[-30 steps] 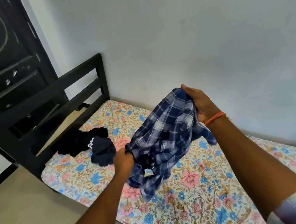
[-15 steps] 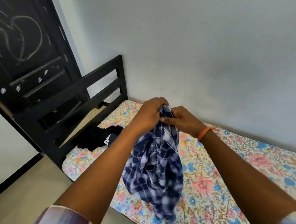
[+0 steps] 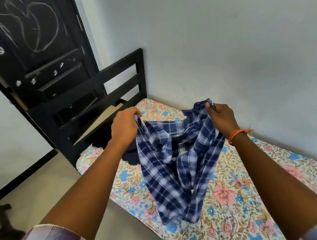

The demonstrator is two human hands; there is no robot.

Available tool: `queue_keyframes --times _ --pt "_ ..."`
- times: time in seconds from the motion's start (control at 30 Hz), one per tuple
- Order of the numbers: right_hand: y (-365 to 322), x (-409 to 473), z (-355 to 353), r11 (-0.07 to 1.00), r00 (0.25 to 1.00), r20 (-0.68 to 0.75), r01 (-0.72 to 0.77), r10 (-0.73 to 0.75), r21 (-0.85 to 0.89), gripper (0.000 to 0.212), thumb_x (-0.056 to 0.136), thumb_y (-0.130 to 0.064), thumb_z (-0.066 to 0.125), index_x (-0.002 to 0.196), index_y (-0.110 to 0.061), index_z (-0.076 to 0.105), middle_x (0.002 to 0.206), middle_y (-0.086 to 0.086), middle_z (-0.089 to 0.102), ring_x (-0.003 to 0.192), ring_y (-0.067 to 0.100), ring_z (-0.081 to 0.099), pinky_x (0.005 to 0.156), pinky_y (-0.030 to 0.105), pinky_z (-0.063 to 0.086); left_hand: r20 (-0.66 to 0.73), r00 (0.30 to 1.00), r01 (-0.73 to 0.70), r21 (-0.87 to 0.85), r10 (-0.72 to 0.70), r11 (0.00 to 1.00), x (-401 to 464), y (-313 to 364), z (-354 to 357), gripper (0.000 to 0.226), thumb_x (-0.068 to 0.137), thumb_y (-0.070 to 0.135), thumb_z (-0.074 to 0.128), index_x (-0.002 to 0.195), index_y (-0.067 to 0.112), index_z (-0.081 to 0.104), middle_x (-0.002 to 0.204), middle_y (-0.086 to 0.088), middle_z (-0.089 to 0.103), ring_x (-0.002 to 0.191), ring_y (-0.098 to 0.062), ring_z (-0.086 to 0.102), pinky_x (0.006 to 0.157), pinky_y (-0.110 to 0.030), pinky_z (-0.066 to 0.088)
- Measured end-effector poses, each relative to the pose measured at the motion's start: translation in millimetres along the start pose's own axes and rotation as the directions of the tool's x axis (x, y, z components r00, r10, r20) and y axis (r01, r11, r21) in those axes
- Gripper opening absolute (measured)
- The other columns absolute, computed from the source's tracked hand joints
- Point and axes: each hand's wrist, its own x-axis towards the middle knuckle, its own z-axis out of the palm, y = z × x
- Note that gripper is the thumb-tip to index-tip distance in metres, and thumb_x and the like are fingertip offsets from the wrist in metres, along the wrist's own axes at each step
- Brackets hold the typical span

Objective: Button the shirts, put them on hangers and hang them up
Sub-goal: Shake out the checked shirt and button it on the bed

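Observation:
A blue and white plaid shirt [image 3: 169,180] hangs spread between my two hands above the flowered bed [image 3: 239,200]. My left hand [image 3: 125,126] pinches its upper left edge. At the upper right edge, my right hand [image 3: 220,118], with an orange band at the wrist, grips the fabric. The shirt's front hangs apart, showing the inner label, and its lower end touches the sheet. No hanger is in view.
Dark clothes [image 3: 104,136] lie on the bed behind my left hand, partly hidden. A black slatted bed end [image 3: 96,100] and a black door [image 3: 38,51] stand at the back left. A grey wall [image 3: 245,43] runs along the bed's far side. Bare floor [image 3: 41,196] lies to the left.
My hands have moved apart from a joined grip at the top, spreading the bunched shirt wide. The camera has tilted a little higher.

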Motion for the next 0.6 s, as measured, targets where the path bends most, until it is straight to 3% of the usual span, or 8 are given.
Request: queue_keyframes --times 0.17,0.27,0.37,0.43,0.47,0.5,0.53,0.6 --pt "-4.0 15.8 8.3 0.999 0.997 0.077 -0.024 0.021 0.035 0.053 0.104 -0.035 0.047 0.055 -0.02 0.036 0.052 0.002 0.037 0.049 0.016 0.034 0.053 0.031 0.023 0.229 0.97 0.157 -0.317 -0.086 0.935 -2.4 16.3 0.7 0.035 0.092 -0.009 0.044 0.095 0.015 0.068 0.109 -0.001 0.061 0.061 -0.022 0.071 0.06 -0.034 0.057" --pt "-1.9 49.2 18.3 0.999 0.983 0.182 -0.037 0.03 0.034 0.051 0.104 -0.036 0.047 0.058 -0.018 0.034 0.052 0.003 0.036 0.049 0.018 0.032 0.056 0.03 0.024 0.367 0.924 0.255 -0.377 -0.11 0.89 18.5 13.7 13.6 0.027 0.095 -0.007 0.046 0.098 0.007 0.068 0.113 -0.005 0.062 0.068 -0.025 0.074 0.069 -0.042 0.061" --pt "-3.9 97.8 42.2 0.998 0.958 0.285 -0.044 0.031 0.038 0.045 0.102 -0.037 0.05 0.062 -0.019 0.041 0.054 0.002 0.044 0.05 0.017 0.041 0.055 0.029 0.032 0.393 0.915 0.229 -0.336 -0.085 0.913 63.4 7.8 38.4 0.017 0.098 0.006 0.051 0.1 0.005 0.068 0.108 -0.013 0.07 0.087 -0.026 0.072 0.081 -0.04 0.059" --pt "1.4 140.6 75.1 0.999 0.957 0.289 -0.031 0.023 0.023 0.034 0.099 -0.044 0.05 0.085 -0.014 0.062 0.075 0.007 0.059 0.069 0.022 0.055 0.068 0.034 0.041 0.406 0.909 0.233 -0.317 -0.09 0.919 100.2 -5.4 69.3 0.025 0.098 0.007 0.052 0.12 0.008 0.063 0.124 -0.014 0.063 0.109 -0.027 0.063 0.09 -0.035 0.051" --pt "11.7 163.0 96.6 1.0 0.955 0.295 -0.027 0.021 0.016 0.043 0.098 -0.046 0.049 0.12 -0.012 0.061 0.1 0.011 0.065 0.09 0.024 0.06 0.081 0.034 0.043 0.444 0.893 0.241 -0.319 -0.08 0.917 115.2 -16.6 90.6 0.04 0.097 0.004 0.051 0.135 0.013 0.052 0.135 -0.014 0.055 0.118 -0.028 0.057 0.095 -0.035 0.047" --pt "21.9 177.9 117.4 0.999 0.949 0.314 -0.034 0.034 -0.005 0.062 0.099 -0.045 0.051 0.149 -0.012 0.036 0.128 0.014 0.06 0.111 0.027 0.058 0.09 0.033 0.041 0.482 0.873 0.236 -0.3 -0.067 0.924 121.8 -29.1 111.6 0.058 0.095 0.0 0.05 0.148 0.019 0.035 0.147 -0.016 0.043 0.129 -0.03 0.048 0.1 -0.036 0.043" --pt "42.0 190.4 146.3 0.998 0.94 0.337 -0.051 0.055 -0.02 0.079 0.1 -0.041 0.054 0.158 -0.012 0.009 0.145 0.017 0.049 0.123 0.03 0.053 0.094 0.033 0.041 0.51 0.856 0.234 -0.246 -0.08 0.941 122.6 -47.9 141.7 0.072 0.094 -0.003 0.049 0.154 0.023 0.019 0.156 -0.016 0.027 0.139 -0.032 0.036 0.107 -0.037 0.037" --pt "97.8 194.6 203.3 0.996 0.936 0.345 -0.043 0.069 -0.081 0.089 0.1 -0.031 0.057 0.156 -0.005 -0.006 0.155 0.021 0.033 0.131 0.033 0.046 0.096 0.032 0.039 0.517 0.839 0.269 -0.123 -0.17 0.955 98.9 -92.6 212.4 0.078 0.095 -0.005 0.047 0.157 0.02 0.006 0.162 -0.015 0.009 0.144 -0.034 0.025 0.109 -0.038 0.032"
